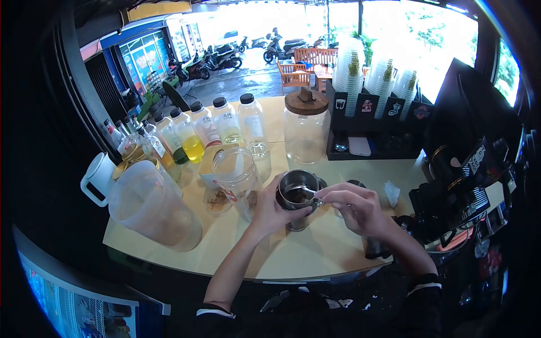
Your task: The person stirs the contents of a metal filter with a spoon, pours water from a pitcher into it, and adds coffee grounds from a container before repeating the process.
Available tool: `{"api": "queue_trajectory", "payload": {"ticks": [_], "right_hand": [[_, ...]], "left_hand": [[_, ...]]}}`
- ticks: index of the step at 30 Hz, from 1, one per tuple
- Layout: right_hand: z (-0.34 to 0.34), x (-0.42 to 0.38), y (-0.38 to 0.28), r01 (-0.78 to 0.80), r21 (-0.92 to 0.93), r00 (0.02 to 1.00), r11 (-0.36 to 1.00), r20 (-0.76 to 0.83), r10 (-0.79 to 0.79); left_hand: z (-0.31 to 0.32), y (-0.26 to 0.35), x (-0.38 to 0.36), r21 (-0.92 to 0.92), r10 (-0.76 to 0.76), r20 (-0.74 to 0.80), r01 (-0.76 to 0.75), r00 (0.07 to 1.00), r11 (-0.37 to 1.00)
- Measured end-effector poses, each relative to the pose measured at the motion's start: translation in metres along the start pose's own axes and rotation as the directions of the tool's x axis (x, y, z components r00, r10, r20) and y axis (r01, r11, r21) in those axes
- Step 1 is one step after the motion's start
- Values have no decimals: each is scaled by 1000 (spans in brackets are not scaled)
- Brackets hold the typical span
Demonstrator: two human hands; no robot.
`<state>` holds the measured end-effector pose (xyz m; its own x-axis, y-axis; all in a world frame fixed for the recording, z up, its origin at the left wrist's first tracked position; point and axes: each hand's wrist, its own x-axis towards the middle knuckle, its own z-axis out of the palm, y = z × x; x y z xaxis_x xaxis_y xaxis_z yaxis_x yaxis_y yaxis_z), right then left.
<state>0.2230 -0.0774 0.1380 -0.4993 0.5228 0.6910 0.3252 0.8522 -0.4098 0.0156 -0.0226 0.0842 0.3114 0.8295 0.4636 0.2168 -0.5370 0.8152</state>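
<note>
My left hand (270, 211) is wrapped round a metal pitcher (288, 179) above the near middle of the table. Dark contents show inside the pitcher, too shadowed to name. Pinched in my right hand (360, 209) is a metal spoon (307, 190), its lower end down inside the pitcher. Close to the left of my left hand stands a clear plastic jar (232, 169). Below my right hand, part of a small dark container is hidden.
A large translucent jug (152, 208) stands at the left, with several capped bottles (224, 121) behind. Farther back are a wooden-lidded jar (306, 135) and a black rack (383, 147) of stacked cups. A black machine (451, 186) borders the right side.
</note>
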Motion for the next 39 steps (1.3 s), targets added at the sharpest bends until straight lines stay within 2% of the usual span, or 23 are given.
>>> {"api": "queue_trajectory", "payload": {"ticks": [6,8,11,15,18,21,23,26,28,30,34,35,39], "right_hand": [[1,0,3,-27,-35,999,999,-37,26],[-1,3,2,30,-57,998,998,-56,-33],[1,8,4,3,-97,997,995,-82,-11],[-2,9,0,50,-67,996,997,-72,-55],[1,7,2,30,-105,993,994,-110,-41],[2,5,1,65,-44,994,997,-80,-69],[1,3,-3,66,-2,997,998,-47,-66],[-3,4,-3,23,-10,994,1000,-110,-24],[-4,3,-6,8,4,995,1000,-98,-8],[-2,-1,-8,-8,124,999,992,-41,13],[-8,2,-4,-55,207,991,977,-105,78],[-8,1,-3,-46,267,995,963,-71,67],[-8,-1,-2,-48,293,997,955,-47,65]], "left_hand": [[-6,-1,6,31,-21,50,19,999,999],[-10,-5,10,38,-50,59,48,997,998],[-14,-9,18,59,6,77,-10,997,998],[-18,1,19,35,-42,78,39,996,999],[-18,-1,18,32,13,99,-17,995,999],[-20,0,17,77,70,111,-79,991,994],[-20,-1,17,-11,111,154,-111,982,994],[-22,-2,15,-13,110,175,-109,978,994],[-22,-5,15,-25,118,177,-116,977,993],[-22,-6,16,-37,127,180,-122,975,992],[-24,-6,17,-54,166,227,-158,960,986],[-24,-6,18,-32,163,235,-160,958,987],[-26,0,17,-34,177,253,-174,951,984]]}}
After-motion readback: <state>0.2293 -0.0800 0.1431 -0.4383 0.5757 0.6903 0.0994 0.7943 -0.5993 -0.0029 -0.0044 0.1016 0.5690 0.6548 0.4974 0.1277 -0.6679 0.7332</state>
